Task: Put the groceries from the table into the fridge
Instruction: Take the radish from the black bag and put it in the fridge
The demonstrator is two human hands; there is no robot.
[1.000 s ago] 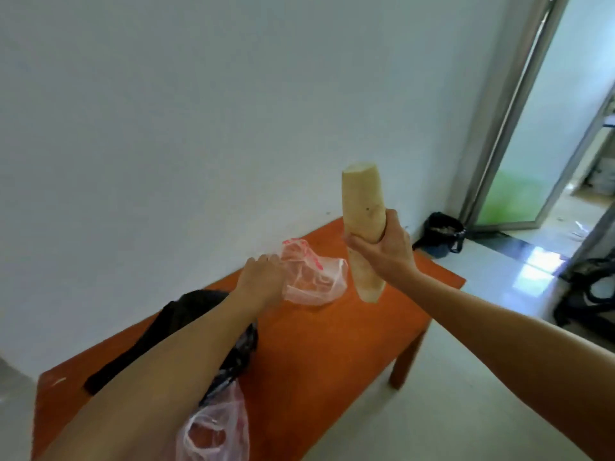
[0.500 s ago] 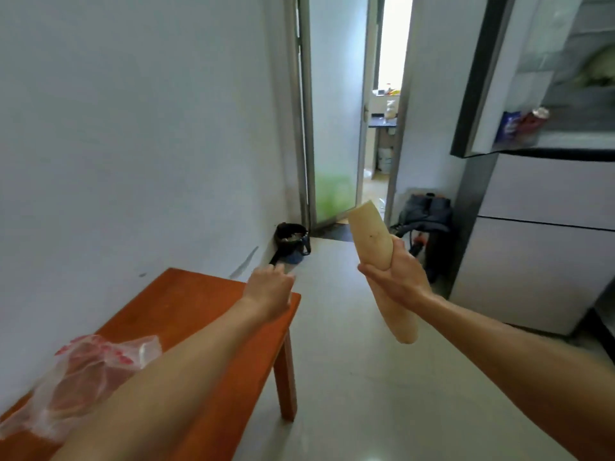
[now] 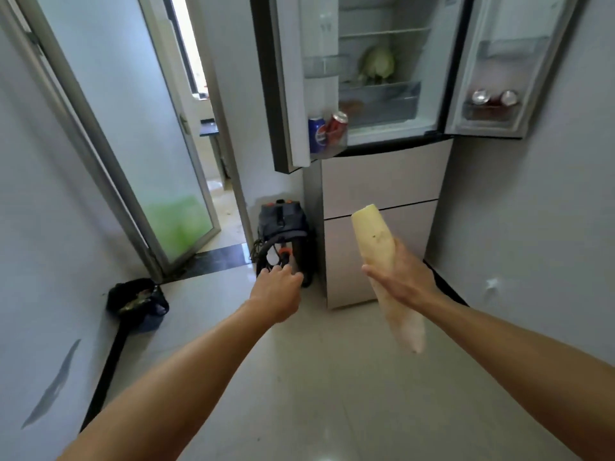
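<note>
R hand (image 3: 399, 281) grips a long white radish (image 3: 374, 237) round its middle, fingers & thumb wrapped on it. The radish is up in the air & tilted, fat cut end up toward the fridge (image 3: 379, 181), thin end down toward the floor. L hand (image 3: 278, 291) is out in front too, well apart from the R hand, fingers loosely curled w/ nothing in them. It hangs in the air & touches nothing. The fridge is straight ahead w/ both top doors swung wide open; the 2 drawers below are closed. Inside, a green cabbage (image 3: 377, 63) sits on a shelf. The door on the left of the view has a blue can (image 3: 316, 134) & a red can (image 3: 336, 124) in its low bin, the red one leaning. The other door has more cans (image 3: 494, 98) in a bin. A dark backpack (image 3: 283, 224) w/ orange bits stands on the floor just beside the fridge. A black dustpan (image 3: 136, 299) w/ a long handle sits by the wall on the left, near an open glass door (image 3: 159, 194).
</note>
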